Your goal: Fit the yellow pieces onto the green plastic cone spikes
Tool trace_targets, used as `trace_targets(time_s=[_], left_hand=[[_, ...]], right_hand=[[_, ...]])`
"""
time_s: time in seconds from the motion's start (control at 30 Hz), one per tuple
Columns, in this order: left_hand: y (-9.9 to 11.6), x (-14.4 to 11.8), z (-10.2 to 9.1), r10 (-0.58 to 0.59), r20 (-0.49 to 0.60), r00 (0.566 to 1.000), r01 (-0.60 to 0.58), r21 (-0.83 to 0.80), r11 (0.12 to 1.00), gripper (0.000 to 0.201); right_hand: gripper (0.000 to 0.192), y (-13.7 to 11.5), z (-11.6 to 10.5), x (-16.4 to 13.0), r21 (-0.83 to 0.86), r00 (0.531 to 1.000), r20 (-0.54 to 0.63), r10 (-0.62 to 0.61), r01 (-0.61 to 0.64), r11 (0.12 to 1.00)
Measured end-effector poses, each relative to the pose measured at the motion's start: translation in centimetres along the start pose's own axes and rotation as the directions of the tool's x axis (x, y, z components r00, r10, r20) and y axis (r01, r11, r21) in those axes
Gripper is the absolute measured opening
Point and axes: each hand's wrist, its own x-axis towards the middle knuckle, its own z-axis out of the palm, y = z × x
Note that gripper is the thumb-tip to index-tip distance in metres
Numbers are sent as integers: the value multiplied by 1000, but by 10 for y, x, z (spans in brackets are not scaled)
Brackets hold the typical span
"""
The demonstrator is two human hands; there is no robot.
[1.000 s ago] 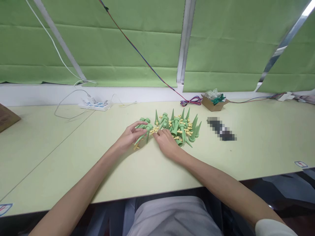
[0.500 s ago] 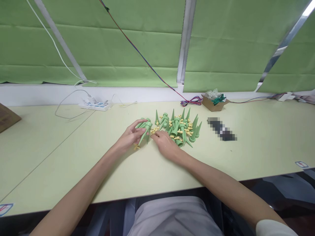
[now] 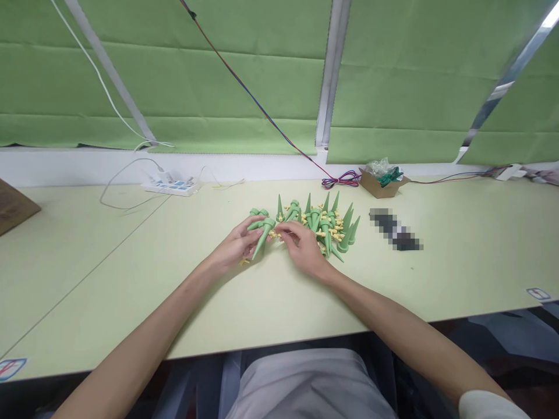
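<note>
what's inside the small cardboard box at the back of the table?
The cardboard box holds crumpled clear plastic wrap and a dark green bundle poking over its rim. Whatever lies deeper is hidden by the box wall and the wrap.

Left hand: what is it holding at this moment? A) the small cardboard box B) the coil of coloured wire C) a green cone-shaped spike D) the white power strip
C: the left hand grips a green cone-shaped spike, point down, beside the pile of green spikes.
</note>
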Motion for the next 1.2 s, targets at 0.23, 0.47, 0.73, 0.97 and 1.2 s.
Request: trace_targets(time_s=[0.23, 0.47, 0.73, 0.97, 1.2], left_hand=[[-2, 1, 2, -9, -20, 1000, 10, 38, 999, 56], [-4, 1, 4, -24, 1, 1000, 24, -15, 1000, 54], [1, 0, 9, -14, 9, 1000, 15, -148, 989, 40], [2, -1, 10, 2, 52, 999, 7, -167, 986, 40], [-2, 0, 8, 11, 102, 995, 4, -147, 989, 40]], right_hand=[[22, 1, 1, 0, 58, 999, 23, 35, -36, 998], [19, 2, 3, -1, 93, 1000, -2, 28, -28, 995], [16, -1, 2, -1, 97, 1000, -21, 19, -17, 995], [16, -3, 1, -1, 114, 994, -93, 50, -39, 993], [14, -4, 1, 0, 147, 991, -123, 61, -43, 988]])
